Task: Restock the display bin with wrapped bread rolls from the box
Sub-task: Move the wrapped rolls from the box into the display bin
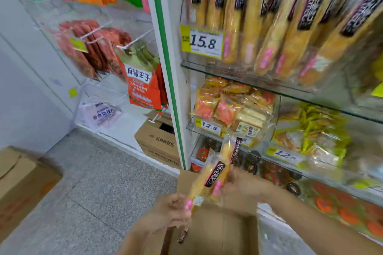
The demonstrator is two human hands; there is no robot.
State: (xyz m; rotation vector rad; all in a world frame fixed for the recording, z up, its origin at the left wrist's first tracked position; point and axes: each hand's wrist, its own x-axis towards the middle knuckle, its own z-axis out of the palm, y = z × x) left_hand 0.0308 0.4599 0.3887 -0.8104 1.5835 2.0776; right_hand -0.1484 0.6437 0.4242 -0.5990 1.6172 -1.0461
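Two long wrapped bread rolls (215, 174) with black labels are lifted over an open cardboard box (215, 232) on the floor. My left hand (172, 209) pinches the lower end of one roll. My right hand (240, 188) grips the other roll from the right. The clear display bin (207, 62) on the top glass shelf holds several of the same rolls standing upright behind a 15.8 price tag. Another roll's dark label shows low in the box near my left wrist. The picture is blurred.
Lower glass shelves (290, 157) carry other wrapped snacks with 12.8 tags. A green-edged white post (172, 89) divides the shelving from hanging snack bags at left. More cardboard boxes stand by the post (157, 141) and at far left (22, 184). Grey floor lies between them.
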